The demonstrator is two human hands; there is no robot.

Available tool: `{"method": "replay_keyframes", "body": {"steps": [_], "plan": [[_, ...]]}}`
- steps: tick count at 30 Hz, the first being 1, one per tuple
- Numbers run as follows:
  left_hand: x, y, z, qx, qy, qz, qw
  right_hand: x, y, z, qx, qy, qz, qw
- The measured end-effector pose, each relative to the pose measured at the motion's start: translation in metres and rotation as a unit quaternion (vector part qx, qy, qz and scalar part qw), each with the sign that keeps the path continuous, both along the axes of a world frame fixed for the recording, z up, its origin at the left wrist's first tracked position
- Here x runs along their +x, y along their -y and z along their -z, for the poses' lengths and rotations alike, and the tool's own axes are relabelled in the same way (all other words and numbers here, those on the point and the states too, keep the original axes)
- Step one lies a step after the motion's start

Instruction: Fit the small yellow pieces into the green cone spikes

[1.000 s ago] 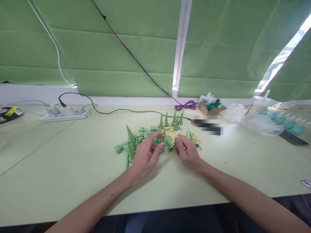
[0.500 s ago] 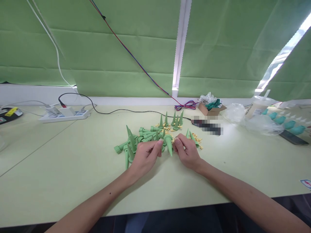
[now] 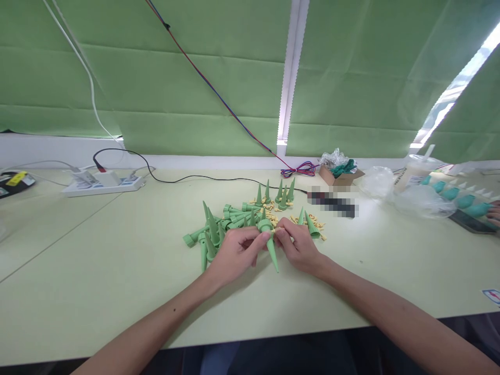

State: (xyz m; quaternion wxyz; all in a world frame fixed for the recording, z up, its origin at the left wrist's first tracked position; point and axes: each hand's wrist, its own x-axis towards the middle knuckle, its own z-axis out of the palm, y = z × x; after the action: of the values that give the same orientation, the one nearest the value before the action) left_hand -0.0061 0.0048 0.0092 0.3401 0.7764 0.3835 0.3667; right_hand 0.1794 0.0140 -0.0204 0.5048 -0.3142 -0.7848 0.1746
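Observation:
My left hand [image 3: 239, 252] grips a green cone-shaped piece [image 3: 271, 250] whose tip points down toward the table's front edge. Against the right side of this piece, my right hand [image 3: 299, 244] pinches a small yellow part [image 3: 274, 230], mostly hidden by the fingers. Behind and left of my hands lies a pile of green spikes and tubes [image 3: 213, 229]. Several green cones [image 3: 282, 198] stand upright at the back of the pile. Small yellow parts [image 3: 318, 225] are scattered beside my right hand, next to a tilted green cone [image 3: 311, 226].
A white power strip [image 3: 103, 185] sits at the back left, with a black cable running right. At the back right are a cardboard box [image 3: 339, 178], plastic bags [image 3: 377, 182], a cup [image 3: 414, 172], a phone [image 3: 472, 222] and teal pieces [image 3: 464, 201]. Another person's hand [image 3: 495, 211] shows at the right edge.
The green cone in my left hand has moved down and toward me, and my hands have come closer together. Another person's hand has appeared at the right edge.

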Motion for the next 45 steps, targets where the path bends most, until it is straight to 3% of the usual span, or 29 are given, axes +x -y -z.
{"method": "replay_keyframes", "body": {"steps": [23,45], "plan": [[-0.0012,0.0007,-0.0031,0.087,-0.030,-0.021,0.996,0.0015,-0.0006,0.0022,-0.016,0.002,-0.003,1.000],[-0.0018,-0.0004,0.0003,0.117,-0.037,-0.018,0.992,0.0010,0.0007,0.0008,-0.046,0.010,0.009,0.999]]}}
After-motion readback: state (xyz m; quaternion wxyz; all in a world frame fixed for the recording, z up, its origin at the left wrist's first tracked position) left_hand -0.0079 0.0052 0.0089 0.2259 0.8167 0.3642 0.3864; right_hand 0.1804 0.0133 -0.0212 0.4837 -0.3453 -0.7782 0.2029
